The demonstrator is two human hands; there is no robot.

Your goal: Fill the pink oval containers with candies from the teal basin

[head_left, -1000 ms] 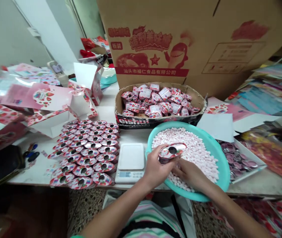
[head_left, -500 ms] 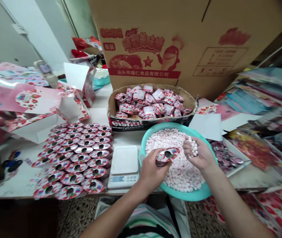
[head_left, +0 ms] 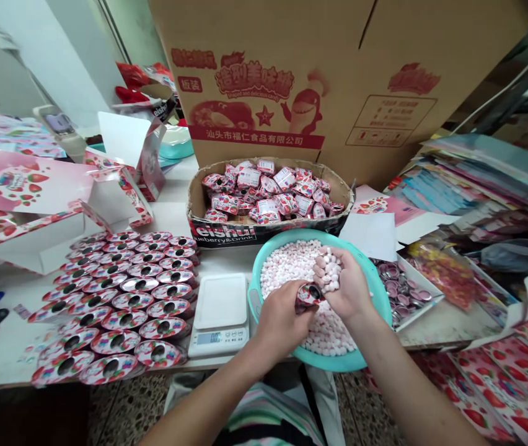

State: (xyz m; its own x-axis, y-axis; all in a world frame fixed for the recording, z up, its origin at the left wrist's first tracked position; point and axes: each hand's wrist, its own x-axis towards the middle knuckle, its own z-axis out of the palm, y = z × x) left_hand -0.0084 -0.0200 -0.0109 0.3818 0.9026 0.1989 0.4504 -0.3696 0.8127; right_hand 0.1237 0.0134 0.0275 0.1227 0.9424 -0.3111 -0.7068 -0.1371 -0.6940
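My left hand [head_left: 285,313] is closed around a small strawberry-printed tin [head_left: 309,293] with a dark round hole in its top. Cupped in my right hand [head_left: 347,285] is a heap of small white-pink candies [head_left: 330,267], held right beside the tin's top. Both hands are over a turquoise basin [head_left: 379,310] filled with the same candies. Left of the basin, a white digital scale [head_left: 221,303] has a bare plate. Rows of similar tins [head_left: 115,342], their holes facing up, stand on the table farther left.
Behind the basin, an open cardboard tray [head_left: 345,207] holds many strawberry-printed packs. A large carton [head_left: 255,37] rises behind it. To the right sits a white box [head_left: 424,303] of round purple-pink lids. Folded printed boxes [head_left: 41,235] lie at left.
My right hand has moved left with its candies, up to the tin in my left hand. The tin is now tilted and partly covered. The whole view has shifted slightly.
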